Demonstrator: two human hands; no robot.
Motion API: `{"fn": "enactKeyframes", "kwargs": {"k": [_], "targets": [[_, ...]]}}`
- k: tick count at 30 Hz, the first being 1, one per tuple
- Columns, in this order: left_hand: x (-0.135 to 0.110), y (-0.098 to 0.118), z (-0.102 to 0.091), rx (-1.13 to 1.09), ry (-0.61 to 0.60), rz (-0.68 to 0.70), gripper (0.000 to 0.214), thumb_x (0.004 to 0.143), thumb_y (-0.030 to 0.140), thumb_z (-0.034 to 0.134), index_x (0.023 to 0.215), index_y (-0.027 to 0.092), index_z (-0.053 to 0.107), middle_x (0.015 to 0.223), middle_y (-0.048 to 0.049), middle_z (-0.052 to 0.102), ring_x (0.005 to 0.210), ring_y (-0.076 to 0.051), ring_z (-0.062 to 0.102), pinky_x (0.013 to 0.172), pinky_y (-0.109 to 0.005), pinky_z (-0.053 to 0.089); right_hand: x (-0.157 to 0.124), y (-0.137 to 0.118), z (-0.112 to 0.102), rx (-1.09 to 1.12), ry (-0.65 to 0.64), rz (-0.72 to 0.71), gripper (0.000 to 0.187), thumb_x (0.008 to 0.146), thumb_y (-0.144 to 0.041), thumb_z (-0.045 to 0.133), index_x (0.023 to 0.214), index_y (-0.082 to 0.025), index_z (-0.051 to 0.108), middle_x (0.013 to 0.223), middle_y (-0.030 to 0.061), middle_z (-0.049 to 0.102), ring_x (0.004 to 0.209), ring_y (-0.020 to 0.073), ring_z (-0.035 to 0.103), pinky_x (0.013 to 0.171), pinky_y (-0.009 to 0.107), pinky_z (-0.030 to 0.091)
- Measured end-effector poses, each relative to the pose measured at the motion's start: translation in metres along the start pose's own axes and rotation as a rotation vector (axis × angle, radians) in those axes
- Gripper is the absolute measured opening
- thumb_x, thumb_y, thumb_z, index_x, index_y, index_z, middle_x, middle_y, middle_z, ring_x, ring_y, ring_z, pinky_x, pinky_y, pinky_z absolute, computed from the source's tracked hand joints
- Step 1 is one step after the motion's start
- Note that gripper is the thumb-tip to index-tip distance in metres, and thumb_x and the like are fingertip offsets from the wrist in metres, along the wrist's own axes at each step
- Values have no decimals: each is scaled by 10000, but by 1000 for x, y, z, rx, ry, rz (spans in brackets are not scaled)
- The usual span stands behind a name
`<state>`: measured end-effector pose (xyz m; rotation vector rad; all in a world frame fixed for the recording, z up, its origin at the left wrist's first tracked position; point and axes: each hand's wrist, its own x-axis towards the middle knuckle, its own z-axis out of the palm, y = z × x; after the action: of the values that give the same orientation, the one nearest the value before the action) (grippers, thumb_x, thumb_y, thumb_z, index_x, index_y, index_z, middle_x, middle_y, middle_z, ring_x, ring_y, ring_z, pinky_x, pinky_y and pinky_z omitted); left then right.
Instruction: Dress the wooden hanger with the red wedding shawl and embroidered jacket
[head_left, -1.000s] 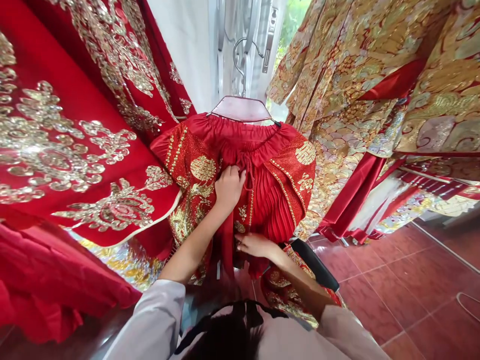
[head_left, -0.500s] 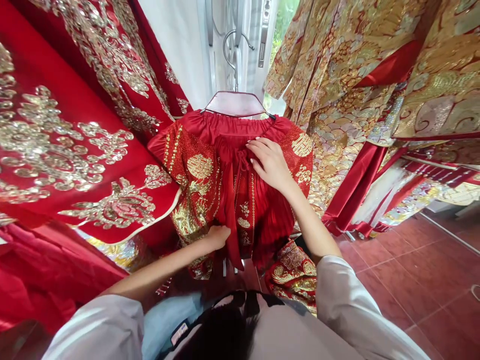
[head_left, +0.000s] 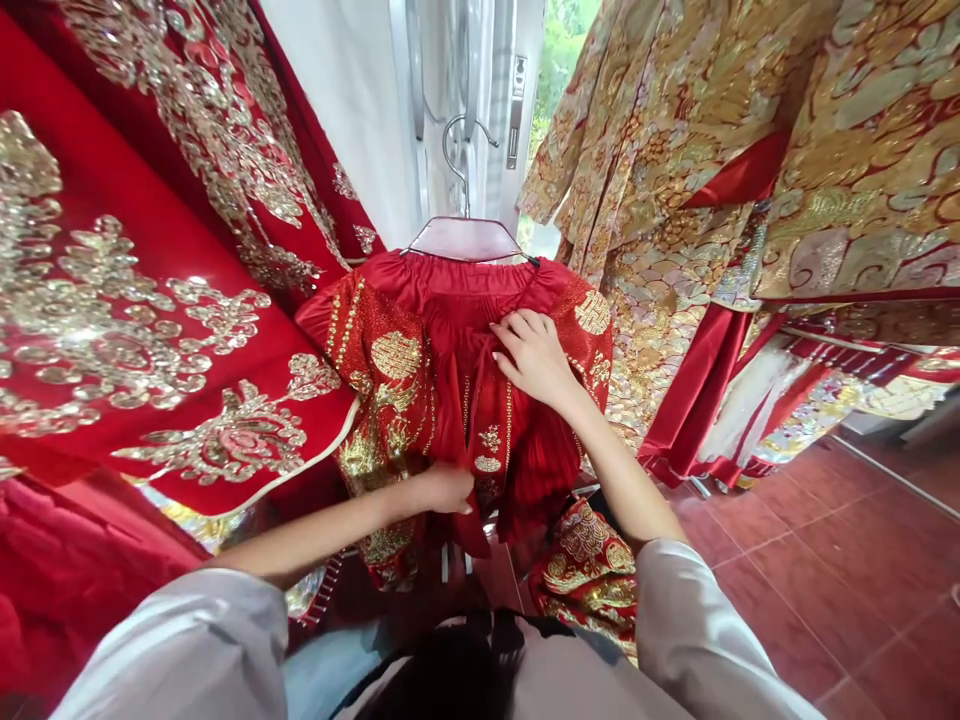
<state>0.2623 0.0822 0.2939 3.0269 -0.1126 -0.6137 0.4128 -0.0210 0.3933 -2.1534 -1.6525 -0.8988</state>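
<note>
Blur leaves it unclear whether the curled left hand (head_left: 445, 490) grips any cloth, while the right hand (head_left: 534, 357), fingers loosely spread, rests higher on the red-and-gold garment (head_left: 448, 385) hanging behind both hands, partly hidden by them

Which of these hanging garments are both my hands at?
The red top in the middle, with gathered neckline: right hand at its upper front, left hand lower down. The sequined red garment at left and gold-patterned garments at right have neither.
</note>
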Motion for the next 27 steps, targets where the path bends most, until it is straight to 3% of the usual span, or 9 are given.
{"fn": "enactKeyframes", "kwargs": {"k": [2, 3, 5, 7, 11, 15, 19, 23, 27], "targets": [[-9, 2, -43, 26, 166, 44, 297, 943, 298, 405, 908, 135, 651, 917, -101, 649, 843, -215, 607, 787, -363, 490, -3, -2, 1, 1, -34, 9, 322, 875, -270, 463, 1088, -107, 642, 1062, 123, 587, 1077, 270, 428, 947, 429, 288], [-12, 0, -65, 62, 412, 112, 357, 961, 298, 324, 959, 146, 647, 964, -101, 645, 882, -212, 595, 815, -357, 477, -5, -2, 1, 15, -49, -4, 286, 861, -273, 478, 1016, -118, 662, 1026, 111, 589, 1052, 263, 430, 946, 431, 279], [-17, -9, -101, 166, 795, 85, 333, 932, 292, 369, 1054, 123, 628, 1056, -130, 625, 1006, -256, 551, 926, -417, 424, -10, 0, -1, 64, -61, -33, 226, 815, -275, 524, 918, -140, 672, 977, 87, 586, 1019, 249, 429, 947, 431, 264], [-17, -26, -119, 206, 984, 65, 350, 895, 336, 459, 1125, 122, 612, 1156, -139, 597, 1125, -289, 491, 1048, -485, 307, -15, 4, -7, 156, -58, -44, 185, 771, -274, 561, 870, -165, 671, 956, 64, 582, 998, 232, 431, 941, 423, 261], [-18, -62, -112, 117, 775, 262, 292, 885, 423, 499, 1020, 236, 679, 1015, -33, 677, 1081, -228, 536, 1127, -518, 123, -27, 9, -30, 521, -126, -153, 175, 787, -306, 544, 687, -195, 635, 917, 15, 607, 975, 185, 464, 940, 395, 270], [-30, -76, -97, -18, 683, 326, 294, 879, 462, 510, 1036, 278, 677, 982, -2, 698, 994, -170, 592, 1138, -480, 91, -46, -18, -54, 739, -471, -461, 298, 837, -370, 524, 621, -184, 613, 747, -8, 625, 765, 122, 518, 914, 335, 311], [-38, -56, -94, 37, 747, 241, 335, 809, 533, 574, 841, 225, 703, 853, -19, 697, 912, -192, 616, 1127, -521, 87, -59, -65, -60, 448, -815, -541, 348, 766, -460, 638, 631, -140, 665, 632, 36, 636, 589, 121, 496, 773, 330, 347], [-37, -29, -94, 245, 729, 129, 336, 790, 500, 588, 863, 186, 684, 745, -23, 672, 790, -217, 630, 1087, -610, 73, -59, -91, -61, 242, -971, -485, 376, 744, -464, 672, 726, -93, 725, 623, 104, 662, 558, 182, 558, 779, 419, 375], [-33, -23, -91, 343, 604, 158, 243, 852, 357, 505, 901, 190, 675, 800, -20, 674, 757, -182, 642, 1082, -523, 180, -59, -79, -83, 634, -954, -552, 332, 704, -417, 726, 849, -118, 738, 827, 138, 710, 689, 219, 641, 689, 348, 464]]}}
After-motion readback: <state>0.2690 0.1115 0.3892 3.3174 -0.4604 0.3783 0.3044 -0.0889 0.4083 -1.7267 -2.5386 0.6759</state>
